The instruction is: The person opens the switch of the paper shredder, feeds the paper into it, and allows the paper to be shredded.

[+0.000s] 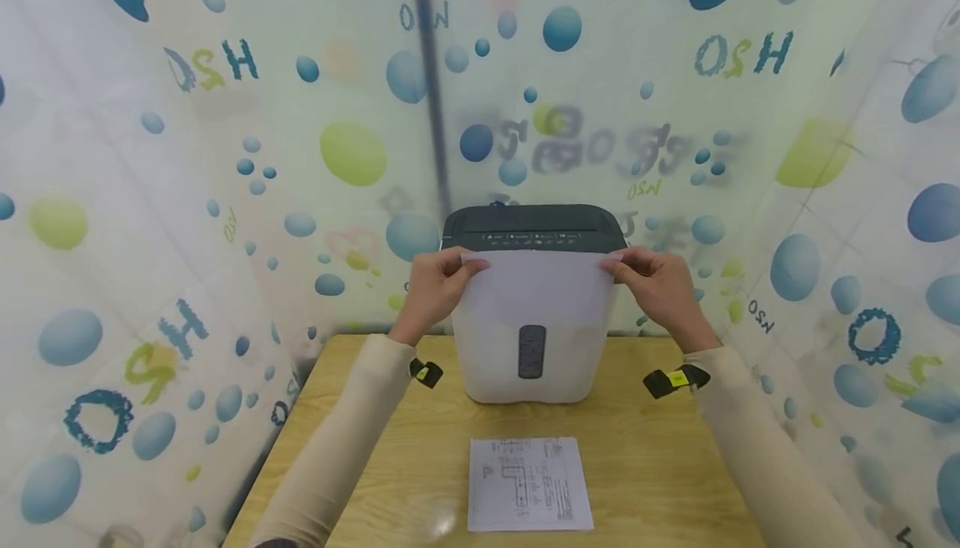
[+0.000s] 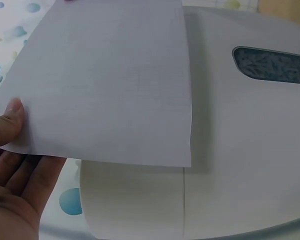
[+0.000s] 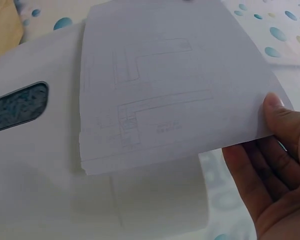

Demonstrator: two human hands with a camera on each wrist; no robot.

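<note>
A sheet of paper (image 1: 536,290) is held up in front of a white paper shredder with a black top (image 1: 532,223). My left hand (image 1: 437,286) pinches its upper left corner between thumb and fingers. At the upper right corner, my right hand (image 1: 660,286) grips the sheet the same way. In the left wrist view the paper (image 2: 105,80) looks blank. Faint line drawings show on the paper (image 3: 165,75) in the right wrist view. Below the sheet, the shredder's dark window (image 1: 532,352) is visible, with paper shreds behind it. The feed slot cannot be made out.
Another sheet (image 1: 531,485), printed with a technical drawing, lies flat on the wooden table (image 1: 637,440) in front of the shredder. Patterned curtains (image 1: 345,98) with blue and green bubbles hang behind and on both sides.
</note>
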